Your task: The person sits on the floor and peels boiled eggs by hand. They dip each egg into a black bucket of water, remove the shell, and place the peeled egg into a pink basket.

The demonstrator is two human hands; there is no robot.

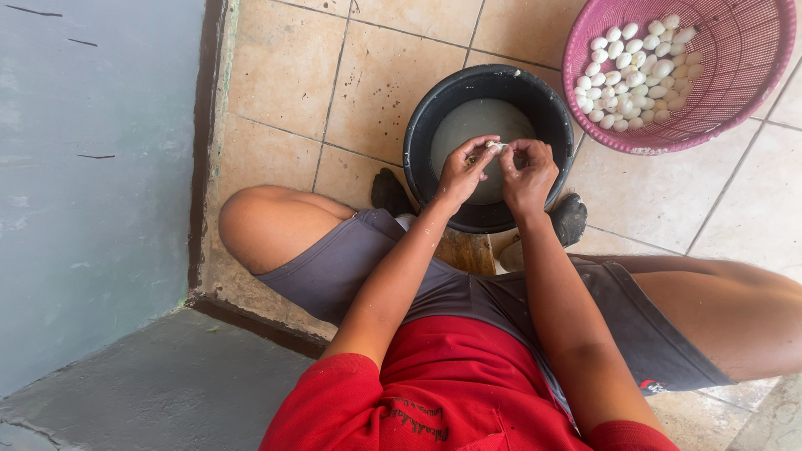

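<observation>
Both hands meet over the bucket: the left hand (pixel 462 169) and the right hand (pixel 528 171) pinch one small white egg-shaped piece (pixel 496 147) between their fingertips, thumbs and forefingers closed tight on it from either side. It looks like a peeling or picking grip, though the piece is too small to tell how much of its surface has come away. The piece hangs just above the black bucket (pixel 418 134), which holds cloudy pale water and sits on the tiled floor (pixel 376 75) between the person's knees, with dark sandalled feet touching its near rim on both sides.

Out to the right, close beside the bucket, stands the pink plastic basket (pixel 752 83) with a heap of the same white ovals (pixel 635 71) lying against its left wall. The heap covers only part of the basket floor, the rest being bare mesh. No finished pieces can be made out in the murky water, so the count done cannot be read; judged from the heap, the work is well under way with one piece in hand.
</observation>
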